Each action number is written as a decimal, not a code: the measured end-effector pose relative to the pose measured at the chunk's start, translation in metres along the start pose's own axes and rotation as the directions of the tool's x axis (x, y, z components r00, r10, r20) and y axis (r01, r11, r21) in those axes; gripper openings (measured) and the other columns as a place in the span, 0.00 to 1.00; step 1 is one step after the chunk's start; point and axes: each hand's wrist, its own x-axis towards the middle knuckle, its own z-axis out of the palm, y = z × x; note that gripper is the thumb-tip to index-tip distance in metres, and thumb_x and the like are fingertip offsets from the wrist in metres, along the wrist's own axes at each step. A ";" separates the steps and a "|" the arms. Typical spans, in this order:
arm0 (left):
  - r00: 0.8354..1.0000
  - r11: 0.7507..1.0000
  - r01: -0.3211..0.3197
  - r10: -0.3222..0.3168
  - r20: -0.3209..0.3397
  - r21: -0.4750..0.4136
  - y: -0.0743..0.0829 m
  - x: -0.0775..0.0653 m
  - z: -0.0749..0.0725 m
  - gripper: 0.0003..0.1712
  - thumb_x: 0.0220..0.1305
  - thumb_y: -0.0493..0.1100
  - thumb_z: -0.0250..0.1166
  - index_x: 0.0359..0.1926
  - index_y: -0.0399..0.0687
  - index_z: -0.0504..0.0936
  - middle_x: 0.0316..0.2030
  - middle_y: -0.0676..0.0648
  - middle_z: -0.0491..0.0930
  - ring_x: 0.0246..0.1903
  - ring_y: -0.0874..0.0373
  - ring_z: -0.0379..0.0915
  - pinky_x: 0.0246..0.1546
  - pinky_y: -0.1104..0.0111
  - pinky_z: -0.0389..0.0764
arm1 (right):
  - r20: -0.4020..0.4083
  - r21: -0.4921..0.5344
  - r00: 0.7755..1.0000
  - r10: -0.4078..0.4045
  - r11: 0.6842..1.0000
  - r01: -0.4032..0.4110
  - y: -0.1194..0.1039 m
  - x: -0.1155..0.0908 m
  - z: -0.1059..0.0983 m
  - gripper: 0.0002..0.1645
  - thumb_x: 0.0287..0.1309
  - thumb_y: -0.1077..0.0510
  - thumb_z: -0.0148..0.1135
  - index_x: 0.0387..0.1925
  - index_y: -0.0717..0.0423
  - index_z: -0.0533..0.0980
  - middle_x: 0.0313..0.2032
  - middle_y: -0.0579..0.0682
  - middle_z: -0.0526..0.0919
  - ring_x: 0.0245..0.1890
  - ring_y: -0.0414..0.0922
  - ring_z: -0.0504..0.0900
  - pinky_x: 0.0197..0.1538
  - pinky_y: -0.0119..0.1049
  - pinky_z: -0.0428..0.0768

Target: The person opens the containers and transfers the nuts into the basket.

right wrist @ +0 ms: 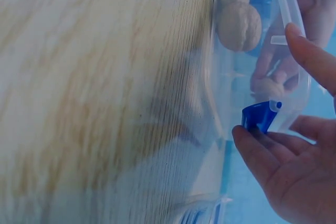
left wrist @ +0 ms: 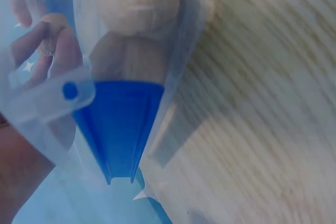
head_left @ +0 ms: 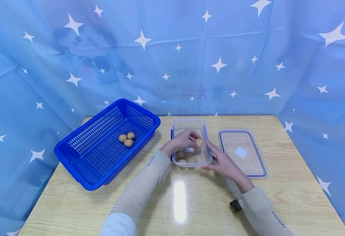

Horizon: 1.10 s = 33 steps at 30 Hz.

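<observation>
At the center of the frame, clear box (head_left: 189, 124): a plastic container, uncovered, on a pale wood counter (head_left: 296, 186); several walnuts (head_left: 192, 159) lie inside at its near end.
Left hand (head_left: 184, 140): reaches in over the box from the left, its grip pinching one walnut (head_left: 199, 143) between thumb and fingers, above the bottom of the box.
Right hand (head_left: 223, 160): at the box's near right corner, not clenched; the thumb and extended fingers touch the outside, and the right wrist view shows the fingertips at a blue clip (right wrist: 258, 117).
Left of center, blue basket (head_left: 100, 160): a slotted plastic basket, set at a slant, with three walnuts (head_left: 128, 143) clustered toward its right side.
Right of center, lid (head_left: 243, 164): clear, with a blue line round the edge and a white square (head_left: 240, 152) on it, flat on the counter just beside the box.
Lower right, sleeve (head_left: 258, 206): beige, with dark lettering; a small black object (head_left: 235, 206) sits by the cuff.
Background, curtain (head_left: 172, 62): blue, scattered with white stars.
</observation>
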 end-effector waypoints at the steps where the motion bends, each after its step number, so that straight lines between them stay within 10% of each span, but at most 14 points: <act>1: 1.000 1.000 0.000 0.000 0.001 0.007 0.000 -0.001 -0.002 0.18 0.64 0.36 0.67 0.55 0.43 0.79 0.54 0.44 0.80 0.56 0.51 0.76 0.56 0.64 0.80 | -0.001 0.000 1.000 0.000 1.000 0.000 0.000 0.000 0.000 0.61 0.55 0.48 0.74 0.78 0.60 0.46 0.77 0.66 0.48 0.73 0.67 0.59 0.65 0.57 0.75; 33: 0.998 0.998 -0.025 0.029 -0.061 0.059 0.018 -0.015 -0.053 0.23 0.66 0.38 0.64 0.62 0.42 0.76 0.60 0.40 0.77 0.62 0.46 0.74 0.59 0.62 0.80 | 0.016 0.011 1.000 0.027 1.000 -0.027 0.001 0.001 0.000 0.62 0.55 0.47 0.74 0.79 0.57 0.45 0.78 0.64 0.46 0.75 0.65 0.54 0.67 0.57 0.72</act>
